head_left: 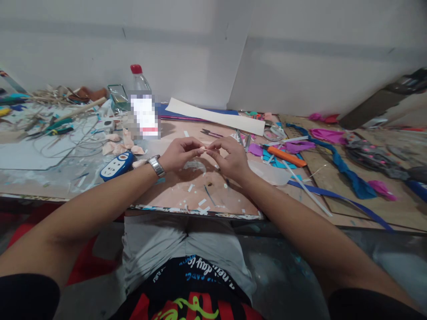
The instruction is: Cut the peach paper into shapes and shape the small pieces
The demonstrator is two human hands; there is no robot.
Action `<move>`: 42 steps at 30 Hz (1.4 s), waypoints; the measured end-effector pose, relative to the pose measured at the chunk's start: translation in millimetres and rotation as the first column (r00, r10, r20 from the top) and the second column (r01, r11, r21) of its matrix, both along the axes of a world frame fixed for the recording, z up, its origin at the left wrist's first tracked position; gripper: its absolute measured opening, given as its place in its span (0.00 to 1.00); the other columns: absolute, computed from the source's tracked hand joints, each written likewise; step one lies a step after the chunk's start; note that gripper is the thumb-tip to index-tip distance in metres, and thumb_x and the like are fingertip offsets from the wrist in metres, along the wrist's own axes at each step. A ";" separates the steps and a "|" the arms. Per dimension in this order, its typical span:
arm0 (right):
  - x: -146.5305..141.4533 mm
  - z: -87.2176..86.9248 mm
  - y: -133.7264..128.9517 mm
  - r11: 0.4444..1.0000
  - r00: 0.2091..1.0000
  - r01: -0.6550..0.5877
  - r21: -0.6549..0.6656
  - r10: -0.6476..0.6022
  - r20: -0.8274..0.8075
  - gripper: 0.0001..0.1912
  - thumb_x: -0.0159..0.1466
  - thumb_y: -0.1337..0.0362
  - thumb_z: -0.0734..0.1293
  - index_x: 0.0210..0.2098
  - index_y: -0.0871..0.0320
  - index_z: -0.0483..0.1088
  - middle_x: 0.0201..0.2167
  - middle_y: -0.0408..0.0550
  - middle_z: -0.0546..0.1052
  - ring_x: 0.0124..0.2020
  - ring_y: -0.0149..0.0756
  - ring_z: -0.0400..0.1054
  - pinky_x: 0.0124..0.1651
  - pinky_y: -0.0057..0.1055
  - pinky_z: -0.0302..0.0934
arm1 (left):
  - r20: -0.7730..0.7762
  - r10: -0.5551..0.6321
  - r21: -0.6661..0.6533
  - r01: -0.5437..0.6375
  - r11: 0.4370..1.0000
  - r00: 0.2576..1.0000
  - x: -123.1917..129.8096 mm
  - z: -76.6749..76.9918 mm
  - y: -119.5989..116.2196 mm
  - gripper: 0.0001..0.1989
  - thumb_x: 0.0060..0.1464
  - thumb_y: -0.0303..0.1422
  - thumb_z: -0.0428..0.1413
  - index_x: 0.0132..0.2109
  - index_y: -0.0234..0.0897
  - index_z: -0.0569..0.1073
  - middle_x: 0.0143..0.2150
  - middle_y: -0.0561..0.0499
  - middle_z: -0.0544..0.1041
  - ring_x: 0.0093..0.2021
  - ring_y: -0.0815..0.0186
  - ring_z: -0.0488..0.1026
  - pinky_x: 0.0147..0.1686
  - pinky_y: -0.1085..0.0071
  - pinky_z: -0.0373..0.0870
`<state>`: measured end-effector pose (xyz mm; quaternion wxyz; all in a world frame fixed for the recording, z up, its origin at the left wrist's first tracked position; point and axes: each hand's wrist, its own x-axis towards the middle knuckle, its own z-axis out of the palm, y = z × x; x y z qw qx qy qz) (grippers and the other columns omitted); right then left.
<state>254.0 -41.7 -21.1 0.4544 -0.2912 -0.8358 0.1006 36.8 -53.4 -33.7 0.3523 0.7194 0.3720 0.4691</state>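
A small pinkish piece (203, 149) is pinched between the fingertips of both hands, above the front middle of the cluttered table (173, 195). My left hand (183, 153), with a metal watch on the wrist, holds it from the left. From the right, my right hand (228, 156) closes thumb and forefinger on it. Several peach-coloured lumps (115, 146) lie left of my left hand, near a blue and white power strip (117, 166). An orange cutter (287, 156) lies right of my right hand.
A bottle with a red cap (136, 69) stands at the back, behind a blurred screen. A cream strip (213, 116) lies along the wall. Pliers (60, 130) and sticks clutter the left; a blue fabric strip (348, 171) and pink scraps lie right.
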 end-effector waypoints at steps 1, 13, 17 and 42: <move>0.0 -0.2 -0.1 1.000 1.000 0.010 0.000 -0.010 0.005 0.09 0.67 0.57 0.72 0.34 0.54 0.75 0.31 0.45 0.79 0.38 0.40 0.72 0.47 0.40 0.63 | -0.007 0.001 0.000 -0.001 1.000 1.000 -0.3 -0.5 0.4 0.20 0.58 0.48 0.64 0.42 0.33 0.82 0.34 0.46 0.81 0.33 0.67 0.75 0.34 0.72 0.71; -0.7 -2.9 -0.2 0.998 0.998 0.015 -0.057 -0.018 -0.056 0.14 0.66 0.51 0.72 0.35 0.55 0.74 0.34 0.48 0.77 0.37 0.40 0.70 0.44 0.39 0.63 | -0.060 -0.056 0.045 0.059 0.997 0.997 1.5 -0.5 -2.4 0.20 0.62 0.48 0.61 0.51 0.38 0.84 0.47 0.41 0.84 0.44 0.62 0.80 0.43 0.69 0.76; -1.2 -1.9 -0.8 0.998 0.996 0.001 -0.070 -0.007 -0.091 0.14 0.65 0.51 0.72 0.33 0.54 0.72 0.34 0.48 0.76 0.39 0.40 0.70 0.46 0.40 0.64 | -0.079 -0.065 0.081 0.072 0.994 0.995 2.8 0.9 -5.0 0.20 0.64 0.47 0.58 0.54 0.41 0.83 0.50 0.42 0.83 0.48 0.61 0.80 0.47 0.68 0.76; -2.5 -1.6 -2.1 1.000 0.998 -0.011 0.016 0.012 -0.058 0.11 0.63 0.53 0.75 0.36 0.54 0.77 0.34 0.46 0.80 0.39 0.41 0.72 0.48 0.41 0.64 | 0.082 -0.199 -0.108 0.207 0.972 0.977 10.4 0.3 -7.4 0.26 0.62 0.52 0.58 0.54 0.36 0.82 0.39 0.45 0.82 0.33 0.67 0.75 0.39 0.69 0.73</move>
